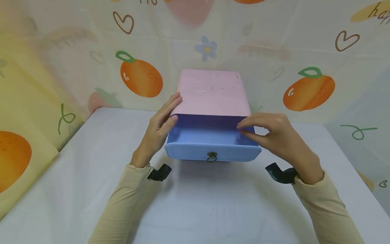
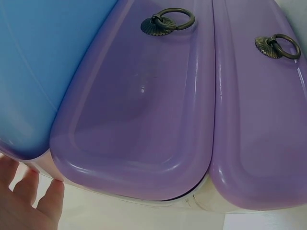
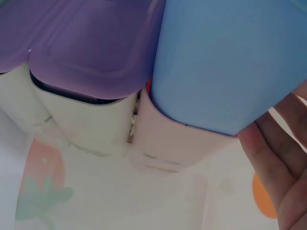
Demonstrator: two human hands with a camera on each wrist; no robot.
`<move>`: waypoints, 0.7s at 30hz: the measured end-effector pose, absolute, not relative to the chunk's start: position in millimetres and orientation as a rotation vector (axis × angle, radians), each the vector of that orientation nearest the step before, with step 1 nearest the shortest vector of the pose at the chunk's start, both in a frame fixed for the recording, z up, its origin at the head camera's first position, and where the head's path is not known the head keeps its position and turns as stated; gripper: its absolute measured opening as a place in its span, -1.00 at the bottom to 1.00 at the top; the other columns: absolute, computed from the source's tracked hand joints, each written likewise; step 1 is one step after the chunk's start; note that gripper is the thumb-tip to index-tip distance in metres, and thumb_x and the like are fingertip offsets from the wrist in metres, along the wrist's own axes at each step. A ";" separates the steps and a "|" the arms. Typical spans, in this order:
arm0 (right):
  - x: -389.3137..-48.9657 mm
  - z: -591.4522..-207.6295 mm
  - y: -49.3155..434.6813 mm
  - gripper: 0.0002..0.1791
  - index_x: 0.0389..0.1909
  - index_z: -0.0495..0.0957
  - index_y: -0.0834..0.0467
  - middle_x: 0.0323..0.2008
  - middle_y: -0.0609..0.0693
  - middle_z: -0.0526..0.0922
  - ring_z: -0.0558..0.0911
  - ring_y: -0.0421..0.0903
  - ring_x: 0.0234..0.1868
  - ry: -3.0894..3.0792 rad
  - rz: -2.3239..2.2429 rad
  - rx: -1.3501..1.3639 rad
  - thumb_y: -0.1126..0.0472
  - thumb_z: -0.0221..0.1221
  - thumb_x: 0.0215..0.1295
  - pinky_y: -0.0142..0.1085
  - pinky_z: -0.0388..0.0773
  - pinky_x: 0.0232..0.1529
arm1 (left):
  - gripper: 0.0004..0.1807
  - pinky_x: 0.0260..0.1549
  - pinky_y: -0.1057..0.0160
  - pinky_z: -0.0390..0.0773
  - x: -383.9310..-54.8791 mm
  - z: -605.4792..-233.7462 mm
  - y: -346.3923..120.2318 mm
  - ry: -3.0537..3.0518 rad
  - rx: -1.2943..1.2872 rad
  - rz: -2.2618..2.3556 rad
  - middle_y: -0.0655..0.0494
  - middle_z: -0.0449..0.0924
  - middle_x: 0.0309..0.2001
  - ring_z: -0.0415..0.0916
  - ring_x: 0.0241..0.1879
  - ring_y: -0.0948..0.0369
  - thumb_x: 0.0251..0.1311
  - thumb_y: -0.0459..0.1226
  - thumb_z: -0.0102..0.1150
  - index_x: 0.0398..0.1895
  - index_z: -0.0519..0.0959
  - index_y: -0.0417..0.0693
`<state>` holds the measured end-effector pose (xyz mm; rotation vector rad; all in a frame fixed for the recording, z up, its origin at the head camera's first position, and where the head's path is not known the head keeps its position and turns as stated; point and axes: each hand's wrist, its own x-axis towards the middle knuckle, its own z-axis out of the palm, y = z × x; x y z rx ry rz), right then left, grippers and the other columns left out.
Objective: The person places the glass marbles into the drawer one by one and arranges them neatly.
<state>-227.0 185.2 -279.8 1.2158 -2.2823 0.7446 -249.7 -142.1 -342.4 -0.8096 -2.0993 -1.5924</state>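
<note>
In the head view a pink drawer cabinet point(image 1: 210, 91) stands with its top blue drawer point(image 1: 213, 152) pulled out. A small ring pull point(image 1: 212, 157) hangs on the drawer's front. My left hand point(image 1: 156, 127) rests against the cabinet's left side with fingers fairly straight; its fingertips point(image 2: 53, 194) touch the pink edge in the left wrist view. Across the drawer's right wall reaches my right hand point(image 1: 274, 132), thumb and fingertips close together over the drawer's inside. Whether they pinch anything is hidden. The right wrist view shows fingers point(image 3: 271, 148) beside the blue drawer.
Below the blue drawer are two closed-looking purple drawer fronts point(image 2: 134, 105) with brass ring pulls point(image 2: 175, 19). The cabinet stands on a white table point(image 1: 213, 210). A patterned cloth point(image 1: 207, 20) with oranges and hearts hangs close behind, and another lies along the left.
</note>
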 end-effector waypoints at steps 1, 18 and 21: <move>-226.6 -280.1 186.0 -0.58 -0.24 0.75 0.18 -0.24 -0.01 0.79 0.75 -0.02 -0.15 -2.283 0.741 1.206 0.58 0.45 -0.18 -0.74 0.40 0.11 | -0.45 0.55 0.24 0.05 -250.0 -342.5 -142.2 -2.100 -0.809 -1.592 0.18 0.18 0.53 -0.01 0.56 0.32 0.40 -0.35 -0.09 0.45 0.33 -0.06; -219.6 -286.5 199.5 -0.52 -0.18 0.76 0.17 -0.24 0.01 0.80 0.69 -0.37 -0.09 -2.203 0.805 1.080 0.54 0.50 -0.23 -0.68 0.47 0.08 | -0.45 0.55 0.25 0.04 -249.3 -342.6 -142.3 -2.101 -0.812 -1.593 0.18 0.18 0.53 -0.02 0.58 0.21 0.40 -0.34 -0.10 0.46 0.32 -0.06; -218.6 -288.4 201.8 -0.53 -0.18 0.76 0.18 -0.25 0.03 0.79 0.64 -0.50 -0.06 -2.202 0.823 1.062 0.53 0.50 -0.22 -0.66 0.48 0.09 | -0.45 0.55 0.25 0.04 -249.2 -342.7 -142.4 -2.099 -0.813 -1.595 0.18 0.18 0.53 -0.02 0.57 0.24 0.40 -0.35 -0.10 0.46 0.32 -0.06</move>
